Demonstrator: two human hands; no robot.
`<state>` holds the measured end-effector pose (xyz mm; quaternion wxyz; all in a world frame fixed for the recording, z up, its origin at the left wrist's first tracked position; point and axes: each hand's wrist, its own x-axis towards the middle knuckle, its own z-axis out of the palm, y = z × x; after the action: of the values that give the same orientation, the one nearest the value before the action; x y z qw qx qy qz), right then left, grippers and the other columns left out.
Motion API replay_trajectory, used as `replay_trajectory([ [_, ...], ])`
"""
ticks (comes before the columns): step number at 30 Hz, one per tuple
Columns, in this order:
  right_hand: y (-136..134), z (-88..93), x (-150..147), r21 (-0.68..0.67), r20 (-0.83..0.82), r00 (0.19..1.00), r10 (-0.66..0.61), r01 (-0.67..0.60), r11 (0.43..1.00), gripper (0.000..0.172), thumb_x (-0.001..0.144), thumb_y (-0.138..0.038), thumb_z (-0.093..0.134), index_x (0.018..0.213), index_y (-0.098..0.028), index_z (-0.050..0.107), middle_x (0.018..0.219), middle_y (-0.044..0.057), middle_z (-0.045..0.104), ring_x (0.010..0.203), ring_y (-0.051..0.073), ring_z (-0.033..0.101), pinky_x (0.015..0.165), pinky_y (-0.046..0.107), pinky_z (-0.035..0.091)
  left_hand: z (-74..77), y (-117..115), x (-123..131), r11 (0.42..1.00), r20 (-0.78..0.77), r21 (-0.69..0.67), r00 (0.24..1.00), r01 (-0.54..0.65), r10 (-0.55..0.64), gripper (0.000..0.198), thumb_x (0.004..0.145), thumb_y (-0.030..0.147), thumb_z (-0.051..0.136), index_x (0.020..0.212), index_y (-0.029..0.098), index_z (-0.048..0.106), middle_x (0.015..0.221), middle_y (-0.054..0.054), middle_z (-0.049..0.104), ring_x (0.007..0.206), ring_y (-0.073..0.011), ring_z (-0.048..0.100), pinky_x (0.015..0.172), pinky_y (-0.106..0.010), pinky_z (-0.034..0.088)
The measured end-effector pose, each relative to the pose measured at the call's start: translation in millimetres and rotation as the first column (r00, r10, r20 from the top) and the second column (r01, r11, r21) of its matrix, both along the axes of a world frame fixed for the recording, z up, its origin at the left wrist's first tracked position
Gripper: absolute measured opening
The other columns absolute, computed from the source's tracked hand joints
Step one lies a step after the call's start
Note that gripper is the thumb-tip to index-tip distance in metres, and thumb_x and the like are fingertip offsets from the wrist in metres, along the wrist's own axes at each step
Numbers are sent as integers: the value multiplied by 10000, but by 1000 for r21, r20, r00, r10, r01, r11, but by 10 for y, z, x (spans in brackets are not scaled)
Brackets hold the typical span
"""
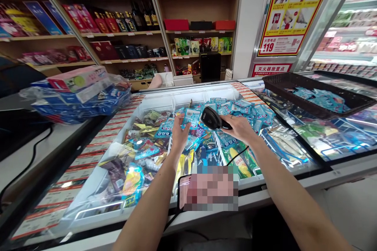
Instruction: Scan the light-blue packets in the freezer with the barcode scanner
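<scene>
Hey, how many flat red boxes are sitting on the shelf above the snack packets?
2: one flat red box at the shelf's left, another flat red box at its right, a black box between them. Others may be hidden.

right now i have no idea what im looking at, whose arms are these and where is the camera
This is one picture from a camera worn on a person's head, looking forward and down, so the two bare arms are that person's own. The left hand holds up a small blue foil packet. The right hand grips a black handheld barcode scanner, and a thin black cable runs down from it. Below them is a white shop chest freezer filled with colourful packets. Brown wooden shelves of boxed goods and bottles stand behind it.
</scene>
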<state>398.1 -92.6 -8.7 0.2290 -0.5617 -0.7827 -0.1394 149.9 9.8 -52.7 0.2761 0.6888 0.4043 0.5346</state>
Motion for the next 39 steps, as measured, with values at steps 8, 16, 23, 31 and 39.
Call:
replay_trajectory([
  [8,-42,-26,-113,4,-6,998,63,-63,998,430,829,-416,491,1206,-211,514,1010,50,663,822,186,619,623,256,386,75,-83,-18,1000,-5,-4,1000,-27,27,418,788,276,524,1198,266,440,1044,-26,586,900,-162,560,657,-265,413],
  [16,-25,-59,-139,23,11,996,93,-93,995,413,831,-420,496,1182,-205,529,982,45,662,810,175,614,616,254,376,54,-83,-7,999,-6,3,999,-36,36,433,792,275,519,1217,255,441,1057,-41,578,901,-160,548,642,-254,422],
  [23,-12,-84,-141,86,25,993,115,-117,989,381,828,-407,510,1145,-196,538,976,43,662,765,164,608,584,254,352,85,-104,-8,999,-58,15,998,-29,29,437,806,273,506,1235,252,430,1095,-44,575,922,-161,546,649,-246,423],
  [31,-15,-71,-139,73,29,994,104,-105,992,390,834,-418,497,1145,-183,529,979,46,656,780,168,609,590,259,351,87,-106,4,999,-98,21,994,-47,48,445,814,284,497,1251,266,414,1104,-37,574,884,-151,546,654,-244,419],
  [39,-12,-68,-137,43,24,996,90,-91,995,399,835,-433,496,1147,-186,525,987,43,653,786,166,611,595,256,351,109,-137,6,998,-120,15,991,-58,59,428,821,281,481,1243,264,416,1099,-35,570,861,-142,544,659,-243,416],
])
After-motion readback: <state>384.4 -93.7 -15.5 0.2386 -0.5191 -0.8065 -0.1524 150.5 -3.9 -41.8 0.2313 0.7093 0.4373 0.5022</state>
